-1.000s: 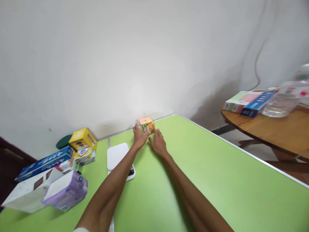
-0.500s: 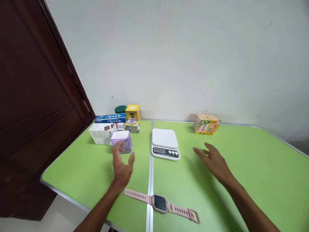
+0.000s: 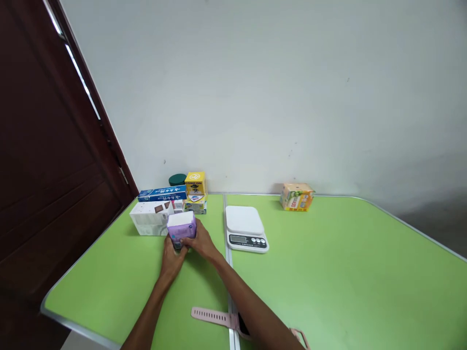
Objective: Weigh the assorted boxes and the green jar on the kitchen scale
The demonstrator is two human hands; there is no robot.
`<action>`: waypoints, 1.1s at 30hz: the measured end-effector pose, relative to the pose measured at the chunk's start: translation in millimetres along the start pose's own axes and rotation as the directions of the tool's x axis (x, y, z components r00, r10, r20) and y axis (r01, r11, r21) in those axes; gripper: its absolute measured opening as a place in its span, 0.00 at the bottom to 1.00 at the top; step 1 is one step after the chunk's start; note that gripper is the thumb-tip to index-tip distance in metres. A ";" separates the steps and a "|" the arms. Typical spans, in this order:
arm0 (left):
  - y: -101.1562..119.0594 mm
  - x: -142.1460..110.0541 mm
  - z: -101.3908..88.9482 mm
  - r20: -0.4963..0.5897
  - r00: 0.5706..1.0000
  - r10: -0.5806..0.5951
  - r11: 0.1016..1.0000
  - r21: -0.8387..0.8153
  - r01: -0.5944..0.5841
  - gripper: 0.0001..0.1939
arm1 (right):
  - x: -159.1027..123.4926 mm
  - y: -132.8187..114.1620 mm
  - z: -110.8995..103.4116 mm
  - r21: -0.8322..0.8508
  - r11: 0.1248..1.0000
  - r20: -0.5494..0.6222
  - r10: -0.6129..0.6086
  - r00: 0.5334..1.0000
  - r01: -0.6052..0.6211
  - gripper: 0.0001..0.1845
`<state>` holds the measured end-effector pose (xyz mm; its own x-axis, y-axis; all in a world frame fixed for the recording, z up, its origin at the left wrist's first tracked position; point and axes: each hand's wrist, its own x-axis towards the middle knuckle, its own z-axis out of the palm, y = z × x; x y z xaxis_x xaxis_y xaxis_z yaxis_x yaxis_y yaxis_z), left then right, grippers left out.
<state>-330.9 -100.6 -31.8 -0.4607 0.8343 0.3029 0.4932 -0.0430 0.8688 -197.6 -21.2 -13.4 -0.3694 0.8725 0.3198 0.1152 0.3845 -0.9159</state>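
Observation:
A purple and white tissue pack [image 3: 181, 227] is between my two hands at the left of the table. My left hand [image 3: 172, 258] is closed on its lower left side. From the right, my right hand [image 3: 201, 241] grips it, thumb across the front and the other fingers partly hidden behind. Just behind the pack lies a white box [image 3: 148, 218] with brown squares printed on it. To the right, a white kitchen scale [image 3: 246, 228] stands with nothing on its platform. A pink-strapped smartwatch [image 3: 211, 316] lies near the front, partly covered by my right forearm.
A long blue box [image 3: 162, 193], a yellow box [image 3: 196, 183] on smaller boxes, and a green lid [image 3: 177, 179] stand by the wall. An orange and green package [image 3: 297, 197] sits at the back right. A metal seam [image 3: 228, 267] crosses the green table.
Both hands have closed on the tissue pack. My right hand has come over from the right side, its forearm now crossing the smartwatch. The view has shifted slightly.

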 end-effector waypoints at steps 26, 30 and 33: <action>60.0 13.6 123.2 0.367 0.901 0.230 0.963 -0.220 -0.156 0.42 | -65.1 31.7 -218.5 0.091 0.971 -0.396 0.238 0.887 -0.220 0.60; 41.1 4.3 119.4 0.337 0.929 0.151 0.977 -0.191 -0.089 0.41 | -92.8 57.2 -219.0 0.150 0.962 -0.492 0.274 0.826 -0.230 0.54; 36.3 0.7 121.4 0.326 0.932 0.158 0.977 -0.186 -0.101 0.41 | -99.9 62.9 -215.9 0.200 0.952 -0.515 0.302 0.802 -0.230 0.49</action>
<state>-223.7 -34.9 -47.6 -0.1111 0.9499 0.2921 0.3915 -0.2283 0.8914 45.6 -19.0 -50.5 0.2138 0.9712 0.1047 0.0098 0.1051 -0.9944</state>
